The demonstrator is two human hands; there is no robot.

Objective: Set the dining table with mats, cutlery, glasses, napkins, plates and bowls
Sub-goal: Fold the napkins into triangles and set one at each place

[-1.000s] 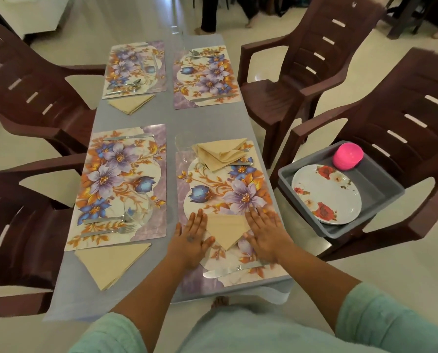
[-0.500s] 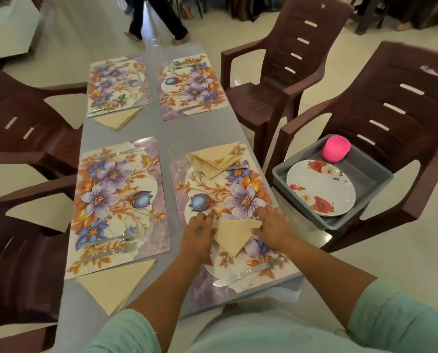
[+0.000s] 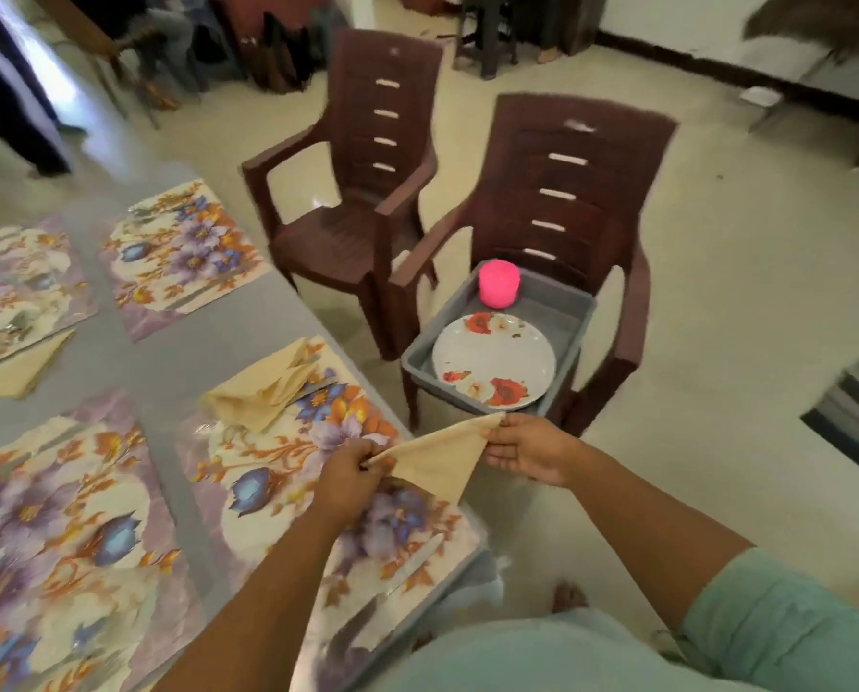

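Above the mat's (image 3: pixel 287 472) edge, both hands pinch opposite corners of the napkin (image 3: pixel 435 454); left (image 3: pixel 350 474), right (image 3: pixel 527 449).

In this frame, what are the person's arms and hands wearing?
Both hands, left and right, are bare: no gloves, and no rings or watch that I can see. The forearms are bare too. Pale green sleeves begin near the elbow, matching the pale green top at the bottom edge.

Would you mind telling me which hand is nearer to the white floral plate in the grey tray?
Right. The right hand pinches the beige napkin corner just below the grey tray holding the white floral plate; the left hand is farther left, over the placemat.
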